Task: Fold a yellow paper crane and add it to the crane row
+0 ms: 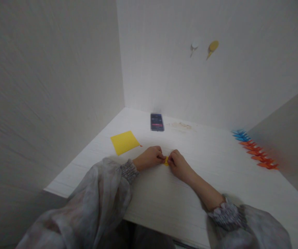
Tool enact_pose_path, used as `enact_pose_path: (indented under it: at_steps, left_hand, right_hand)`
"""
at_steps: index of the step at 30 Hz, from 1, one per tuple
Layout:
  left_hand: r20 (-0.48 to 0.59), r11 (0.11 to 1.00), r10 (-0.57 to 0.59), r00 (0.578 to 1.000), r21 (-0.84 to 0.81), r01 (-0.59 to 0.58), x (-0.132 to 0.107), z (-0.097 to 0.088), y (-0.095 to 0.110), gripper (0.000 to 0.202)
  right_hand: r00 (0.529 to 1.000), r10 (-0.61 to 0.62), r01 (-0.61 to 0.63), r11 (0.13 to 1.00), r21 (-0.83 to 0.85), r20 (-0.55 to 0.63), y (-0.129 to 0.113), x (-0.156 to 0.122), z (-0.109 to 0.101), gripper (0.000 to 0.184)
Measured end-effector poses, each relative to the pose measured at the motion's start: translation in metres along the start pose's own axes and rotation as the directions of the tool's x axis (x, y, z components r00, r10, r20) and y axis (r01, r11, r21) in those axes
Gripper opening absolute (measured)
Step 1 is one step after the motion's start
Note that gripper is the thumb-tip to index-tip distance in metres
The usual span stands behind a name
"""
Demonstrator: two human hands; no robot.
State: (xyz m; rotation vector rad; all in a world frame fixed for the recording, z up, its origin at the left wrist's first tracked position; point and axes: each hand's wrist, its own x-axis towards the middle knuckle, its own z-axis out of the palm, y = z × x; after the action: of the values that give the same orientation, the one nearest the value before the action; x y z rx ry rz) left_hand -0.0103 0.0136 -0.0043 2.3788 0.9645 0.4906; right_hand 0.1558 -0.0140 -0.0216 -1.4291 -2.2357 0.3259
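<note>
Both my hands rest on a white table [216,186] and meet over a small folded yellow paper piece [166,161]. My left hand [150,157] pinches its left side with curled fingers. My right hand [178,165] pinches its right side, fingers also closed. Most of the piece is hidden between the fingertips. A stack of yellow square paper [124,142] lies flat to the left of my left hand, with a tiny red scrap [141,146] at its corner.
A dark phone [156,122] lies at the back of the table near the wall. A row of folded paper pieces, blue [239,135] then orange [259,156], runs along the right wall. Two small hooks [212,46] hang on the back wall.
</note>
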Motion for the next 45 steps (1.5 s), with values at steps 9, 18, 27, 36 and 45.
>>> enact_pose_path:
  at_steps: [9,18,27,36,45]
  left_hand:
    - [-0.008,1.000,-0.010,1.000,0.004,0.010,0.001,0.002,-0.001,0.022]
    - [-0.018,1.000,-0.022,1.000,-0.009,0.022,0.002,0.000,0.000,0.024]
    - [-0.060,0.989,-0.139,0.988,-0.058,0.136,0.002,0.001,0.006,0.027]
    - [-0.075,0.938,-0.331,0.941,-0.131,0.320,0.008,0.005,0.003,0.025]
    - [-0.080,0.953,-0.293,0.953,-0.110,0.283,0.007,0.006,0.001,0.021]
  right_hand:
    - [0.993,0.108,-0.104,0.990,-0.097,0.040,-0.005,0.002,0.001,0.009]
    - [0.984,0.177,-0.173,0.981,-0.090,0.036,-0.006,0.004,0.002,0.008]
    - [0.978,0.203,-0.204,0.978,0.038,0.038,-0.007,0.005,0.001,0.013]
    - [0.974,0.219,-0.227,0.955,0.189,0.060,-0.003,0.006,-0.001,0.017]
    - [0.964,0.222,-0.260,0.897,0.357,0.147,0.010,0.007,-0.003,0.024]
